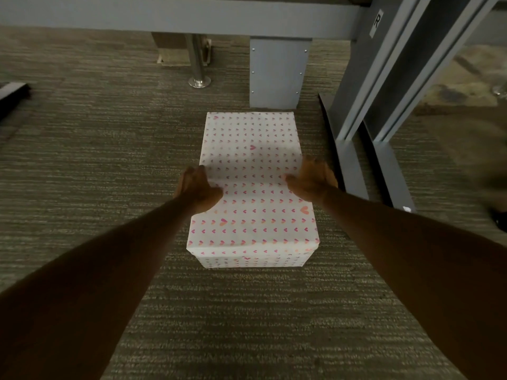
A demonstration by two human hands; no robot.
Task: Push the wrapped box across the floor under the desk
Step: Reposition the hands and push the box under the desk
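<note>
A box wrapped in white paper with small pink and orange hearts [251,163] lies lengthwise on the grey carpet, its far end close to a grey panel under the desk. My left hand [196,187] grips its left edge, thumb on top. My right hand [311,179] holds the right edge the same way, fingers down the side. Both arms reach forward from the bottom corners. The desk's grey crossbeam [175,16] runs across the top of the view.
A grey vertical panel [277,72] stands just beyond the box. A chrome post with a round foot [199,75] is to its left. Grey desk legs with long floor feet [354,165] flank the box on the right. A dark object [12,94] lies at the left edge.
</note>
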